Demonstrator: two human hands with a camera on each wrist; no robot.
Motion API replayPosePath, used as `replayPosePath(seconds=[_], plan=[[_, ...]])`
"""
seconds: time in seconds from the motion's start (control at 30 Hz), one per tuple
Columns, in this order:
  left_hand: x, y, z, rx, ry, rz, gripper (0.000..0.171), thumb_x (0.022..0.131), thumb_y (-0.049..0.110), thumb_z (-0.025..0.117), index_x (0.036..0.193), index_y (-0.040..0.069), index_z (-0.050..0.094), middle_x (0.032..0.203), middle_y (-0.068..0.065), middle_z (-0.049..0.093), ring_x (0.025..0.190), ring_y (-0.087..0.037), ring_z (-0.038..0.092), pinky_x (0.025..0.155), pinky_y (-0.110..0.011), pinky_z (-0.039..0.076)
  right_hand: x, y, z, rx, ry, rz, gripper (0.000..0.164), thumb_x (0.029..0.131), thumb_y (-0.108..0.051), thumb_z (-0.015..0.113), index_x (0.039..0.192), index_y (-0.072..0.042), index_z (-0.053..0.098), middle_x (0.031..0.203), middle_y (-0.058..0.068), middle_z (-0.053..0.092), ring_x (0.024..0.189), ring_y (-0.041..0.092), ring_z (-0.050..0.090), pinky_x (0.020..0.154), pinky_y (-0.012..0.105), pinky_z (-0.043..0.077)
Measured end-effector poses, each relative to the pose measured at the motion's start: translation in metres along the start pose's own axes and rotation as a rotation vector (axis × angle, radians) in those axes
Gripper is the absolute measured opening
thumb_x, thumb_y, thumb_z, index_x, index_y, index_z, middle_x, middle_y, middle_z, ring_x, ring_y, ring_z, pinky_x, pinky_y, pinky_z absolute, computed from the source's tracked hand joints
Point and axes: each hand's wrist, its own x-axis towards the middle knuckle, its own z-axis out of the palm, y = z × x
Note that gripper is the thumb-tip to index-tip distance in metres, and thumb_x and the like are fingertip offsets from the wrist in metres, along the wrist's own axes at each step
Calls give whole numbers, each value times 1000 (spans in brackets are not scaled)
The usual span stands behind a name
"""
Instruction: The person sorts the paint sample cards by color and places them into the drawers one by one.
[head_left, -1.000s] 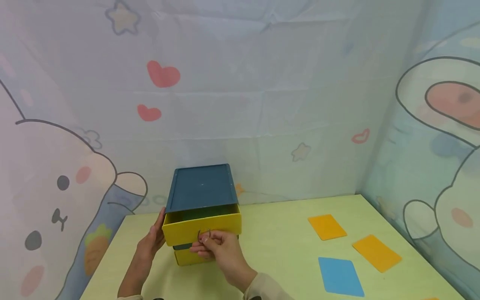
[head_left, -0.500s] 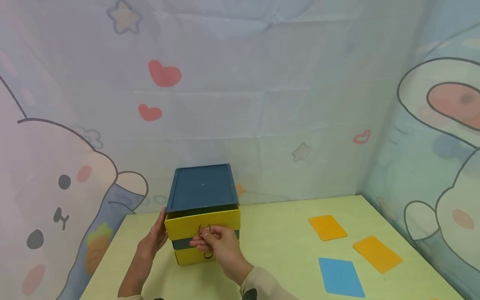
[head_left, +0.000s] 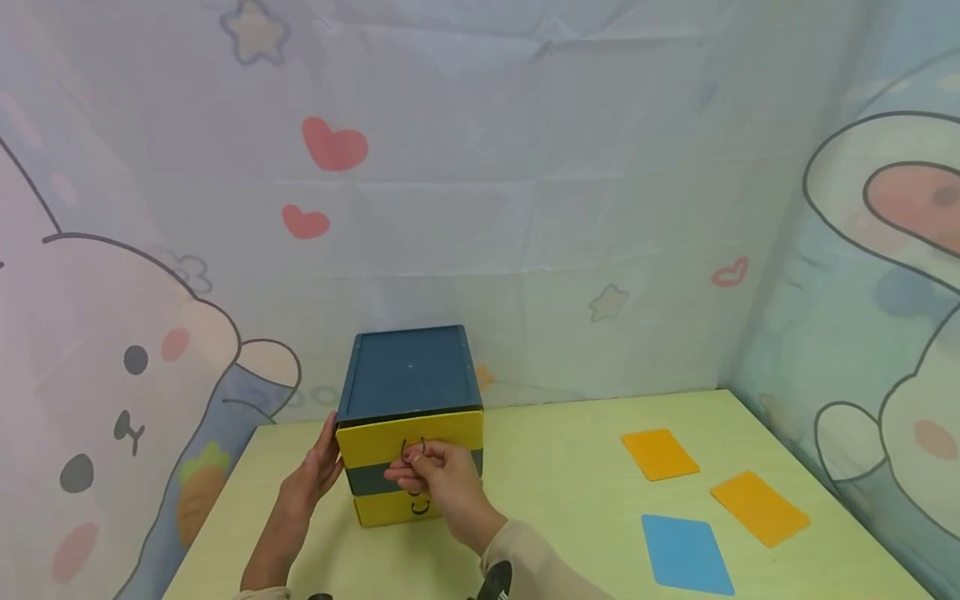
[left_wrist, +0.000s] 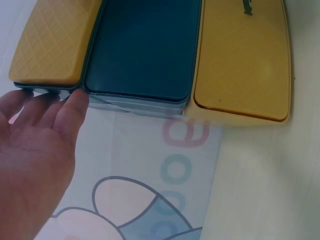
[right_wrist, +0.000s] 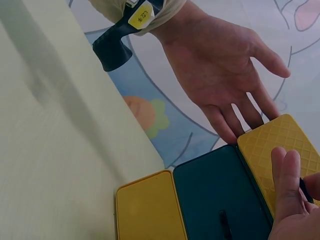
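R hand (head_left: 453,487) is pinching the dark handle (head_left: 403,450) btwn thumb & fingers; L hand (head_left: 309,479) is resting its fairly straight fingers on the L side of the drawer unit (head_left: 408,371), prob. steadying it. Unit is standing on the counter (head_left: 555,475), toward the back. Top yellow drawer (head_left: 367,440) is now sitting much further in vs. 1 sec ago, only a thin dark gap showing, so closing is prob. nearly finishing.

The drawer unit (head_left: 411,375) stood toward the back left corner of the worktop (head_left: 555,500), before the backdrop (head_left: 450,225); three cards (head_left: 660,454) lay rightward, nearer the right edge.
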Motion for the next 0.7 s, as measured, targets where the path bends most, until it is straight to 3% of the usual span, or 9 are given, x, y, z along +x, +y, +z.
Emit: replayPosePath(seconds=[0.53, 0.7], plan=[[-2, -1, 1, 3, 3, 30, 52, 112, 31, 5, 164, 22, 4, 168, -21, 7, 138, 23, 26, 109, -1, 32, 9, 2, -2, -1, -26, -27, 21, 103, -6, 53, 115, 7, 65, 108, 21, 76, 94, 20, 78, 80, 23, 63], [-2, 0, 1, 1, 8, 28, 52, 112, 32, 6, 164, 23, 5, 168, -21, 6, 138, 23, 26, 108, -1, 32, 9, 2, -4, -28, -50, -30, 24, 103, -13, 57, 116, 5, 67, 110, 21, 75, 95, 21, 77, 83, 26, 63]])
